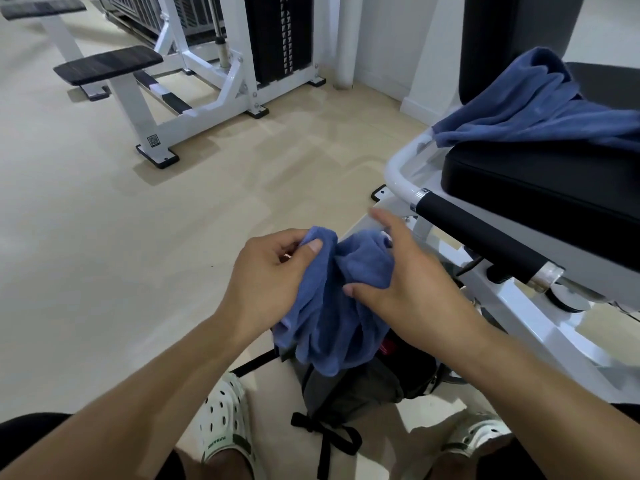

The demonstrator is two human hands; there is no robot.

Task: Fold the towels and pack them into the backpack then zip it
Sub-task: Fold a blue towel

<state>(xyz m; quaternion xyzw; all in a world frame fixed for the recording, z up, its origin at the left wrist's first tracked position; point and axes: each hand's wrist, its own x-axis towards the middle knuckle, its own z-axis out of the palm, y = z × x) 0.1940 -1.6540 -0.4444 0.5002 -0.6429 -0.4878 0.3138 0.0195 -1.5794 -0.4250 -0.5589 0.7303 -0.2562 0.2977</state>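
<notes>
1. The place is a gym with a pale beige floor [104, 237] and white weight machines.
2. The left hand [266, 271] pinches one bunched corner of the soft blue terry towel [325, 306]; the right hand [408, 289] holds the other side with thumb under, fingers half spread.
3. The towel hangs downward between both hands, directly above the dark grey fabric backpack [346, 393] on the floor.
4. A second crumpled blue towel [533, 109] lies on the black padded seat [540, 181], nearer the right hand.
5. The backpack's opening and zip are hidden under the towel.
</notes>
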